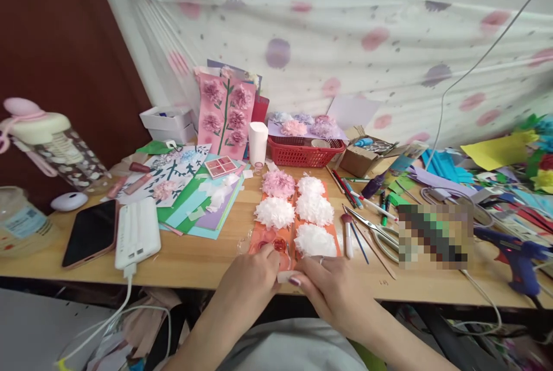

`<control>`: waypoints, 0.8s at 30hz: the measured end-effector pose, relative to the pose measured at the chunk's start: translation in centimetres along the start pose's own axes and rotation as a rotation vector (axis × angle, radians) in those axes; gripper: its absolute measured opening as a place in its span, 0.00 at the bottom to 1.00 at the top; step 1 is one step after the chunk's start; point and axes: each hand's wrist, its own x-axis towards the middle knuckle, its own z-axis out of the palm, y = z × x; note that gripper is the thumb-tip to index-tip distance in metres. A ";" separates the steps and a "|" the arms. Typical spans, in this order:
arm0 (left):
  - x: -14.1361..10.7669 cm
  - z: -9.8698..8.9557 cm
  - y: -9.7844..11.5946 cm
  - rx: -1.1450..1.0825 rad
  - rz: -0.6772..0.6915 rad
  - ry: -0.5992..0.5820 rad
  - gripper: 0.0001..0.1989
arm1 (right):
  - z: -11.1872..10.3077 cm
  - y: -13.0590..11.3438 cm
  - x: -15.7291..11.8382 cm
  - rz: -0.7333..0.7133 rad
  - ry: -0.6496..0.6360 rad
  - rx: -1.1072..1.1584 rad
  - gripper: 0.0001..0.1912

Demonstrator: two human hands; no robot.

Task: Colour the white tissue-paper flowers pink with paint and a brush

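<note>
At the table's front edge, my left hand [256, 270] is closed with its fingers bent. Close by on the right is my right hand [328, 279], also closed, its thumb against a small white piece [285, 276] that sits between both hands. What kind of piece it is cannot be made out. Just beyond the left fingers lie round clear and reddish items [280, 244] on orange card [254, 238]. White ruffled paper flowers [317, 240] and a pink ruffled flower [278, 183] rest in two columns on the orange card.
A makeup brush [347, 233], scissors [374, 227] and pencils lie to the right, with a blue glue gun [516, 256] farther out. A phone [90, 234] and white power bank [137, 230] lie left. Behind stand a red basket [305, 154] and white bottle [258, 143].
</note>
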 end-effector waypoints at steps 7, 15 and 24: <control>-0.7 -0.2 -1.2 -0.201 0.019 0.061 0.02 | -0.3 0.4 1.7 -0.393 0.047 -0.258 0.23; 0.2 -0.9 -3.1 0.059 -0.006 0.093 0.12 | 1.2 -0.1 4.5 0.437 -0.526 0.483 0.31; 1.1 -2.6 -4.3 -0.019 -0.008 0.172 0.07 | 1.0 1.5 7.3 -0.076 -0.297 -0.077 0.28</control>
